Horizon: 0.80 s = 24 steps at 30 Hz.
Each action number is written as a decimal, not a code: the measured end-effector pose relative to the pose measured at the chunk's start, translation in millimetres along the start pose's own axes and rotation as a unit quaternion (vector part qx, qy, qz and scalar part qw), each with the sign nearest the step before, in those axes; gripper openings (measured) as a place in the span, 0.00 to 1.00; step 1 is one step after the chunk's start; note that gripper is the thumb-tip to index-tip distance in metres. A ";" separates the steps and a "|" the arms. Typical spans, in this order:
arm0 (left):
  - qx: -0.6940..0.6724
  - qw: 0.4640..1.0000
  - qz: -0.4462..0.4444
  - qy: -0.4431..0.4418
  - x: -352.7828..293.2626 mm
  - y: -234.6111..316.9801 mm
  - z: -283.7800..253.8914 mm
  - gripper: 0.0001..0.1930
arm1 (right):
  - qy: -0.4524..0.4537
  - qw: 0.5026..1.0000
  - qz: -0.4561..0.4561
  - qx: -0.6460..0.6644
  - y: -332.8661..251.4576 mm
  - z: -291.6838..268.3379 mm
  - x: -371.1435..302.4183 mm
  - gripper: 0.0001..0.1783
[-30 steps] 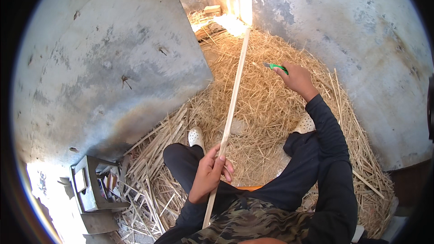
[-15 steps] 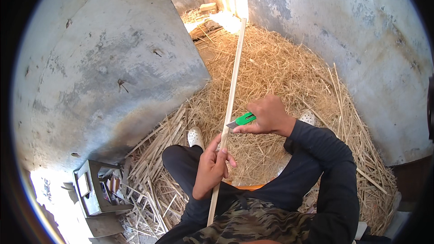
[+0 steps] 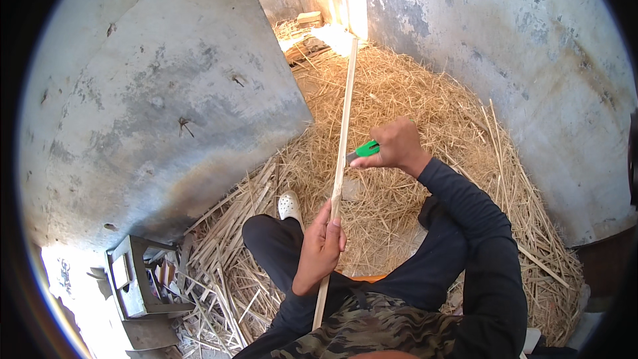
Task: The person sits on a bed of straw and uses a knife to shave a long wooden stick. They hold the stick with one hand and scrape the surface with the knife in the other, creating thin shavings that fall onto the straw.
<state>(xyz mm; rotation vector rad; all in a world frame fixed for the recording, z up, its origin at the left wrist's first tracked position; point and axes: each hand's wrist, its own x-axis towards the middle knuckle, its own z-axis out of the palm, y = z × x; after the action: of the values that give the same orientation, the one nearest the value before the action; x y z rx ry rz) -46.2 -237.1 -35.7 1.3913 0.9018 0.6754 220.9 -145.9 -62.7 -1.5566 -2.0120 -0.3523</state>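
Observation:
A long, pale wooden strip [image 3: 346,106] runs from my lap up and away, its far end near the bright corner. My left hand [image 3: 322,246] is wrapped round its lower part, thumb lying along the wood. In my right hand [image 3: 399,143] is a green utility knife [image 3: 367,149], gripped in a closed fist with the thumb toward the blade. The grey blade points left at the strip's right edge, above my left hand; whether it touches the wood I cannot tell.
Straw-like shavings [image 3: 412,100] cover the floor ahead. Split strips [image 3: 226,246] lie heaped at the left, beside a small wooden cabinet [image 3: 136,279] with odds and ends in it. Worn grey walls [image 3: 179,80] stand on both sides. A white clog [image 3: 289,206] is on my left foot.
My right hand with the knife has moved up and slightly right, farther from my left hand. The left hand has closed more round the strip, whose far end sits a little lower.

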 end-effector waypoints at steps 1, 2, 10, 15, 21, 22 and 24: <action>0.005 1.000 -0.002 -0.001 -3.2 0.2 1.6 0.25 | -0.003 1.000 0.025 -0.009 8.9 8.2 1.6 0.43; 0.011 1.000 -0.005 -0.001 -6.1 -0.8 3.3 0.25 | -0.006 0.999 0.049 -0.018 19.0 13.3 4.0 0.43; -0.044 0.993 -0.050 -0.093 -37.0 -12.7 9.6 0.25 | 0.082 0.970 0.203 -0.102 128.0 11.3 19.6 0.41; -0.051 0.989 -0.096 -0.096 -65.9 -13.6 0.3 0.25 | 0.026 0.883 0.458 -0.100 192.3 -17.5 -16.9 0.41; -0.099 0.992 -0.079 -0.023 -21.0 -13.1 -7.8 0.25 | -0.044 0.971 0.231 0.044 92.9 -4.4 -15.4 0.41; -0.105 0.992 -0.068 -0.020 -13.4 -8.9 -6.8 0.25 | -0.040 0.981 0.176 0.067 67.7 -4.8 -15.6 0.42; -0.111 0.992 -0.053 -0.012 -2.9 -3.0 -5.9 0.25 | -0.024 0.990 0.067 0.123 14.9 -17.3 -18.0 0.43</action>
<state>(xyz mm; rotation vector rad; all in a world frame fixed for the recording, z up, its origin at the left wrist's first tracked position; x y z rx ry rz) -53.0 -236.8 -38.0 1.1440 0.8490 0.6562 242.7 -165.2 -61.1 -1.5451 -1.8911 -0.0132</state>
